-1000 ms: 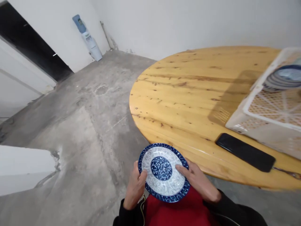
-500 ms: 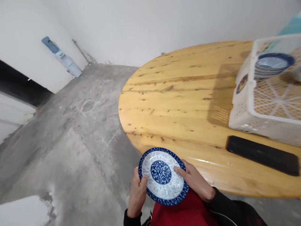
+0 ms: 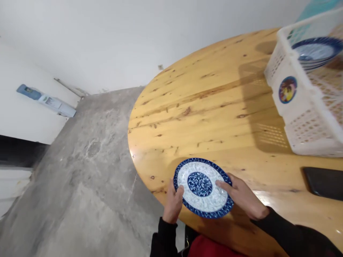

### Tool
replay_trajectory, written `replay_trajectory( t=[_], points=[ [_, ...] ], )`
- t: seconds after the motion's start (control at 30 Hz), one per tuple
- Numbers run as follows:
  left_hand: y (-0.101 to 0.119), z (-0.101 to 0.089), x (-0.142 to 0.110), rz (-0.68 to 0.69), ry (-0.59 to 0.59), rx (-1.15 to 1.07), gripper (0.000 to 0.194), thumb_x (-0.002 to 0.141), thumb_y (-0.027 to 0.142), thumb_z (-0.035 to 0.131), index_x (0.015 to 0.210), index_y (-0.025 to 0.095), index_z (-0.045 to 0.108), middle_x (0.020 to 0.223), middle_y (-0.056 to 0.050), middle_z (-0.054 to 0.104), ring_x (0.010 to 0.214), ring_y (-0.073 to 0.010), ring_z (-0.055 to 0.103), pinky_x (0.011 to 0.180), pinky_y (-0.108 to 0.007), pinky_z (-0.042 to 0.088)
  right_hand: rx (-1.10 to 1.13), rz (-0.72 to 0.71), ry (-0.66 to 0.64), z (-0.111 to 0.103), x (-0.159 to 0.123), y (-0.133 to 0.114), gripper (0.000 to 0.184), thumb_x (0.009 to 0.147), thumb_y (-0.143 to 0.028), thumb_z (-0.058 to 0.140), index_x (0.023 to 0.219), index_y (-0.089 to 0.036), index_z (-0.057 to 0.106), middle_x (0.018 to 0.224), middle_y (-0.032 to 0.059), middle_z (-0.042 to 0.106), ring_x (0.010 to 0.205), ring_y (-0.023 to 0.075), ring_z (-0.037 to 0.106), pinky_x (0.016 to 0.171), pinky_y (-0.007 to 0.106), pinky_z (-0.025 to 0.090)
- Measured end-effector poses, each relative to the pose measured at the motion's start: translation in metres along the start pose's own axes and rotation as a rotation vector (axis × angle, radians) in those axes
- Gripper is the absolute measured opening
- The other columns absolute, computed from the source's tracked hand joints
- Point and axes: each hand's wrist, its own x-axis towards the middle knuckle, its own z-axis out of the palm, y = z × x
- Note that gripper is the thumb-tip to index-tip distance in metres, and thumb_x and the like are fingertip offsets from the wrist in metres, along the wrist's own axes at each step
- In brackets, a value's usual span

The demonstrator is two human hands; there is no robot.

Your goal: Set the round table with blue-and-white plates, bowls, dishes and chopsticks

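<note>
A blue-and-white patterned plate (image 3: 200,184) is held between both hands, its decorated face turned up toward me. My left hand (image 3: 173,202) grips the left rim with the thumb on top. On the opposite side, my right hand (image 3: 242,194) has its thumb laid over the plate's face, with the other fingers mostly hidden underneath. The plate is over the near left edge of the wooden table (image 3: 187,132); whether it touches the wood I cannot tell.
On the right of the table stands a white plastic basket (image 3: 302,107) holding a stack of similar plates (image 3: 317,53). A flat black object (image 3: 325,182) lies in front of it. A water dispenser (image 3: 46,100) is by the far left wall, beyond the concrete floor (image 3: 93,171).
Both hands have carried the plate forward and to the right, from beside the table's edge to over the tabletop. The view has turned, so the basket sits farther right.
</note>
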Motion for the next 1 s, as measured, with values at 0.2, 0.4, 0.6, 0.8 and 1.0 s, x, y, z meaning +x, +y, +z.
replay_trajectory(
  t=[0.2, 0.4, 0.6, 0.8, 1.0],
  points=[
    [0.030, -0.007, 0.082, 0.149, -0.112, 0.035, 0.036, 0.091, 0.029, 0.057, 0.124, 0.014, 0.063, 0.127, -0.015, 0.070, 0.124, -0.0301, 0.062, 0.114, -0.044, 0.045, 0.115, 0.003, 0.142, 0.008, 0.047, -0.022, 0.038, 0.062, -0.052, 0.069, 0.082, -0.020, 0.067, 0.083, 0.0094, 0.078, 0.080, 0.0296, 0.071, 0.072, 0.040, 0.056],
    [0.048, -0.011, 0.169, 0.205, -0.284, 0.012, 0.033, 0.087, 0.021, 0.056, 0.117, 0.013, 0.065, 0.125, -0.013, 0.073, 0.117, -0.0287, 0.065, 0.107, -0.041, 0.050, 0.213, 0.027, 0.337, 0.017, 0.087, -0.040, 0.033, 0.059, -0.043, 0.073, 0.080, -0.018, 0.070, 0.077, 0.0086, 0.076, 0.075, 0.0270, 0.070, 0.068, 0.037, 0.055],
    [0.068, -0.012, 0.245, 0.178, -0.375, 0.094, 0.030, 0.083, 0.018, 0.060, 0.111, 0.013, 0.070, 0.109, -0.010, 0.077, 0.107, -0.0272, 0.066, 0.101, -0.039, 0.051, 0.322, 0.040, 0.524, 0.036, 0.127, -0.051, 0.031, 0.055, -0.038, 0.077, 0.078, -0.019, 0.070, 0.076, 0.0063, 0.075, 0.069, 0.0226, 0.067, 0.062, 0.034, 0.054],
    [0.084, -0.014, 0.309, 0.219, -0.356, 0.198, 0.021, 0.081, 0.018, 0.065, 0.100, 0.015, 0.071, 0.094, -0.008, 0.076, 0.097, -0.0255, 0.066, 0.097, -0.038, 0.052, 0.327, 0.058, 0.622, 0.056, 0.171, -0.060, 0.027, 0.055, -0.038, 0.074, 0.071, -0.017, 0.069, 0.066, 0.0054, 0.070, 0.062, 0.0206, 0.064, 0.053, 0.030, 0.050],
    [0.096, -0.006, 0.351, 0.274, -0.362, 0.253, 0.019, 0.081, 0.016, 0.063, 0.098, 0.017, 0.070, 0.090, -0.005, 0.075, 0.094, -0.0246, 0.066, 0.093, -0.037, 0.052, 0.254, 0.004, 0.701, 0.059, 0.209, -0.062, 0.026, 0.058, -0.039, 0.073, 0.067, -0.015, 0.071, 0.063, 0.0060, 0.069, 0.064, 0.0218, 0.064, 0.055, 0.031, 0.051]
  ],
)
